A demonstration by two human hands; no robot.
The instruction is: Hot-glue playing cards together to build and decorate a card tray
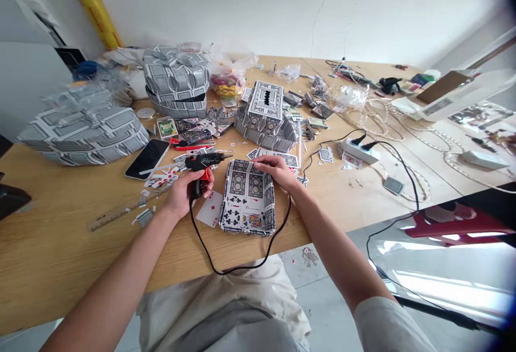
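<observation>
My left hand (pixel 185 193) is wrapped round the handle of a black hot glue gun (pixel 203 160) with an orange trigger. Its nozzle points right, just above the far left corner of an open box made of playing cards (pixel 248 199). My right hand (pixel 278 171) grips the far right rim of that box, fingers bent over the edge. Card backs and faces line the box's inside. A single large playing card (pixel 210 209) lies partly under its left side. The gun's black cord (pixel 226 272) loops in front of the box.
Card-covered baskets (pixel 177 80) and a card-covered tissue-type box (pixel 266 99) stand behind. A phone (pixel 147 159), a red cutter (pixel 189 145), a clear ruler (pixel 121 213) and loose cards lie around. A power strip (pixel 358 152) with plugs and rope (pixel 403 131) is to the right.
</observation>
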